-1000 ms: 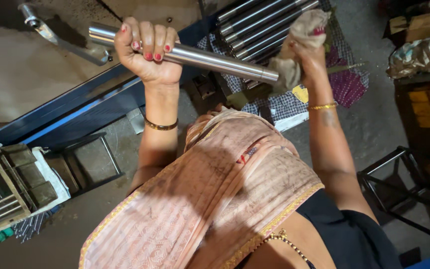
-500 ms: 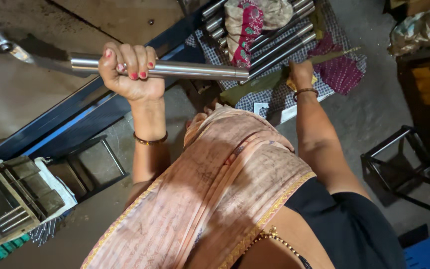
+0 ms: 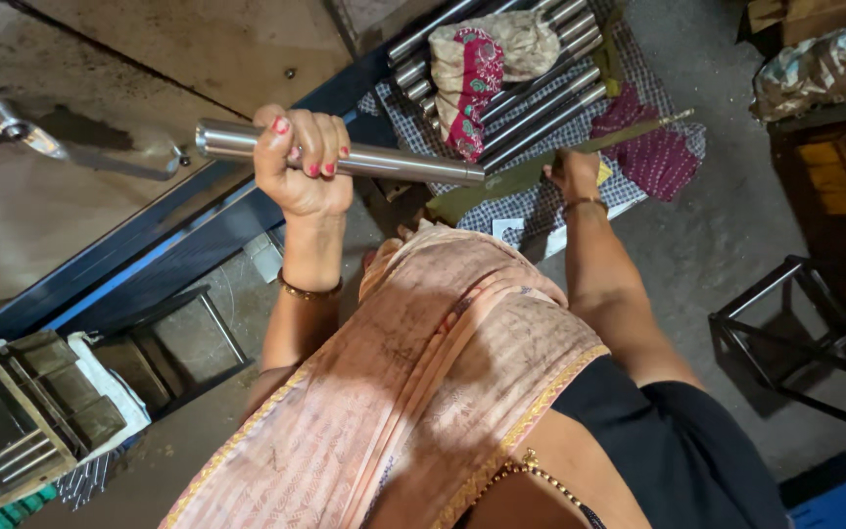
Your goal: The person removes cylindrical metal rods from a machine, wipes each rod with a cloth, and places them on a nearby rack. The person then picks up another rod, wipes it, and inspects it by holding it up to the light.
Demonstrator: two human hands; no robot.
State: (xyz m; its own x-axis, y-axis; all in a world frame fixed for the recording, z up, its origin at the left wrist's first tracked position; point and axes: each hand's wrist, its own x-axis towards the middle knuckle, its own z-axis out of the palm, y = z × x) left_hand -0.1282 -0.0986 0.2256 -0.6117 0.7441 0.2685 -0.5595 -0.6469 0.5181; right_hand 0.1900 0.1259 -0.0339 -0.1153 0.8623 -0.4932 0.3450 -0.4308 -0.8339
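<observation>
One steel rod sat fist-clamped in the left hand | long axis level, most length running right of the grip | right hand beyond that end, fingers hidden, near olive strip.

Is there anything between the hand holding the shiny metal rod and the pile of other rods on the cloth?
Nothing visible blocks that gap. The left hand grips the metal rod, whose free end points toward the stacked rods on the checked cloth. A bundled rag lies on top of the stack.
</observation>
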